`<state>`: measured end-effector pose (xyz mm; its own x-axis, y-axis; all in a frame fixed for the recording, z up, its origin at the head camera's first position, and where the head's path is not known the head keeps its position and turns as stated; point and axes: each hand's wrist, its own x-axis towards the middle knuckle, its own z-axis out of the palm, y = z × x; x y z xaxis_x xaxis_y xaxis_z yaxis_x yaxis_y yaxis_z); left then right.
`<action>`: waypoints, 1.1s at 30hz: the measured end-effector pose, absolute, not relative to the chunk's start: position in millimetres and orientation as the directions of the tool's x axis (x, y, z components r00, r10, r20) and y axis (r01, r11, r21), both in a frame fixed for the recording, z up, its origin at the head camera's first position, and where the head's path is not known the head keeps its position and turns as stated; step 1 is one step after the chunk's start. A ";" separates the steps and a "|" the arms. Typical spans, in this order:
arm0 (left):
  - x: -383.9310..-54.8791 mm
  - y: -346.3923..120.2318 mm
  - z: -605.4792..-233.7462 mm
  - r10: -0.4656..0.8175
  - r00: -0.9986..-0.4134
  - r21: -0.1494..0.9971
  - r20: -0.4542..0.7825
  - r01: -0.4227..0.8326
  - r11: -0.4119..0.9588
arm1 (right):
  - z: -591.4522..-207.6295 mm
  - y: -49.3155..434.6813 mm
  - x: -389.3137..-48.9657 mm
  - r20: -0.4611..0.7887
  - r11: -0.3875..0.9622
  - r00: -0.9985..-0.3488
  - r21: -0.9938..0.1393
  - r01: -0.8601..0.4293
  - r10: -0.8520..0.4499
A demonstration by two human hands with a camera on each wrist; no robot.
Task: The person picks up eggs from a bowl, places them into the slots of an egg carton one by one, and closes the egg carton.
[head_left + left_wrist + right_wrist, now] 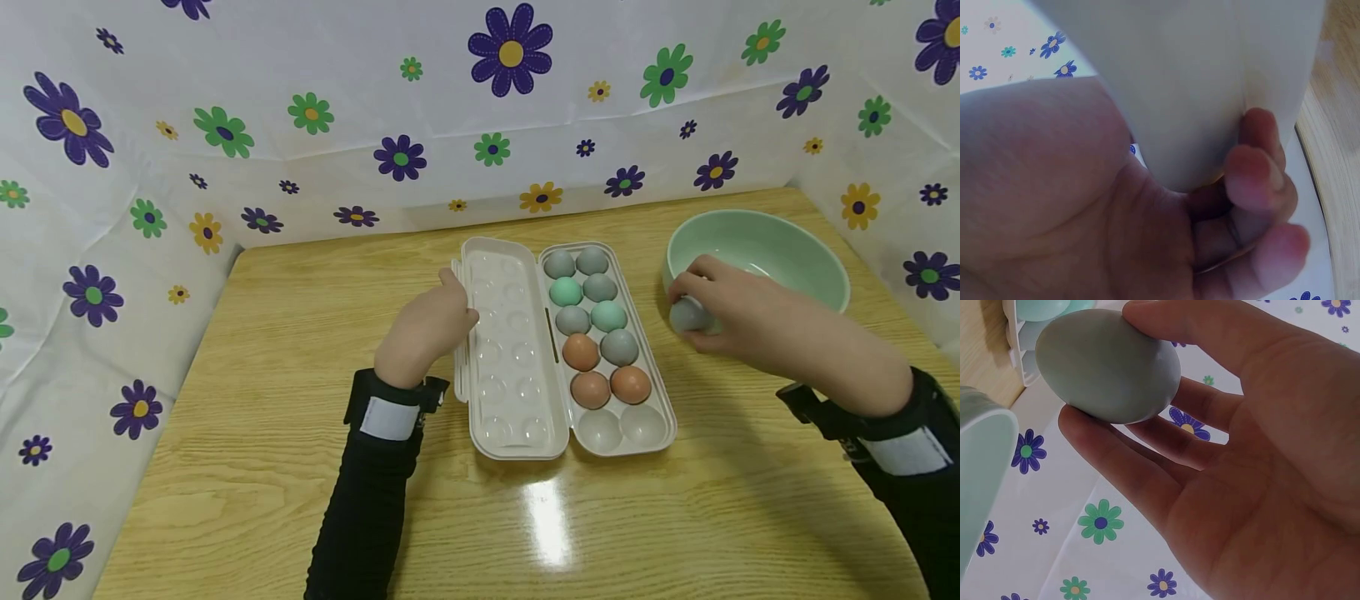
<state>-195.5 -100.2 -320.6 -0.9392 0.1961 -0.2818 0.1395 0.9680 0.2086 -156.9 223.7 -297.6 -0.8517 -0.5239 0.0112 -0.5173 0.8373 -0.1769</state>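
My right hand pinches a grey-green egg between thumb and fingertips, just in front of the pale green bowl. An egg carton lies unfolded on the table, left of that hand. Several grey, mint-green and brown eggs sit in its right half, while the two nearest cups show bare plastic. The left half is the dimpled lid. My left hand grips the lid's outer left edge; the left wrist view shows its fingers curled against the white plastic.
The wooden table extends to the left and in front of the carton. A flower-printed cloth hangs behind the table and along both sides. The bowl stands at the table's back right, near the cloth.
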 end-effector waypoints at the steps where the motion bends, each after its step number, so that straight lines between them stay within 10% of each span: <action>1: -195.4 -100.0 -320.5 0.194 -0.939 0.207 -0.283 0.138 0.969 | -297.6 223.4 -156.5 0.012 0.837 -0.851 -0.178 -0.518 -0.525; 33: -194.7 -100.1 -320.8 0.190 -0.942 0.202 -0.275 0.137 0.970 | -296.2 215.0 -148.7 0.007 0.821 -0.840 -0.208 -0.532 -0.543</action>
